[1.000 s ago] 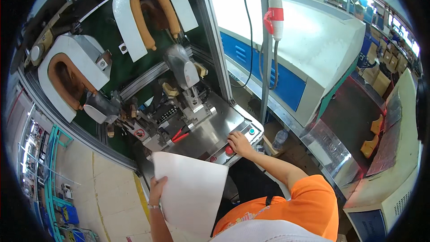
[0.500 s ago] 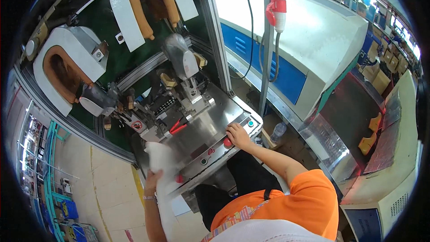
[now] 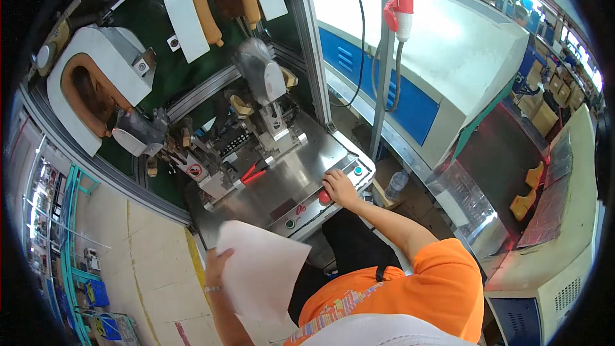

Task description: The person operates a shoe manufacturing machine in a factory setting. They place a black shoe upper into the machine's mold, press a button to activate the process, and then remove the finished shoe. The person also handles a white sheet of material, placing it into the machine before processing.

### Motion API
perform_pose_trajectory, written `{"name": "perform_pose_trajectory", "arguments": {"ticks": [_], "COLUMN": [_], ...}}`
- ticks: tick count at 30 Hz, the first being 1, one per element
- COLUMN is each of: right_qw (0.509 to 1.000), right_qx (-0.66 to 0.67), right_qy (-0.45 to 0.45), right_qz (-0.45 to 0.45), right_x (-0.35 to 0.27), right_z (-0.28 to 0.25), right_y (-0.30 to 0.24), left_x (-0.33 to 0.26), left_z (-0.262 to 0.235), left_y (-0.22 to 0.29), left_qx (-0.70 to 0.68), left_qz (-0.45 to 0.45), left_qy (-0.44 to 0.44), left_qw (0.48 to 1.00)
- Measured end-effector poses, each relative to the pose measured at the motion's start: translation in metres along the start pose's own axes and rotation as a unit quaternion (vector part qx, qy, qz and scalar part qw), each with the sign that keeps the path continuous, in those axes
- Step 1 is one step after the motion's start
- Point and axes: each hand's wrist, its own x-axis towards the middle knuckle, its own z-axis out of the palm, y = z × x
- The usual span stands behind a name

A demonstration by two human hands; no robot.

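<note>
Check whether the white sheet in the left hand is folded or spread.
Spread, as far as this view shows: the white sheet presents one broad face without visible folds, the left hand gripping its edge.

A plain white sheet (image 3: 261,272), thin and roughly rectangular, is held by its left edge in the lower middle of the frame, its face turned up and its sides slanting; its far edge overlaps the view of the machine's front. Right of centre, a pale control panel (image 3: 310,215) slants up to the right, bearing a round red button (image 3: 325,198), partly covered.
</note>
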Motion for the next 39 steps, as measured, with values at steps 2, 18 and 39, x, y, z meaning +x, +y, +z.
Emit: {"name": "perform_pose_trajectory", "arguments": {"ticks": [2,18,39], "right_qw": [1.000,1.000,1.000], "right_qx": [0.001,0.008,0.002], "right_qy": [0.000,-0.008,-0.007], "right_qz": [0.005,0.011,-0.007], "right_x": [-0.003,0.000,0.003], "right_z": [0.000,-0.001,-0.001], "right_y": [0.003,-0.003,-0.006], "left_x": [-0.004,-0.141,-0.279], "left_z": [-0.012,-0.114,-0.126], "left_y": [-0.004,-0.094,-0.166], "left_qx": [-0.232,-0.142,-0.077], "left_qz": [0.024,-0.144,-0.200], "left_qy": [0.108,0.226,0.200], "left_qw": [0.966,0.953,0.956]}}
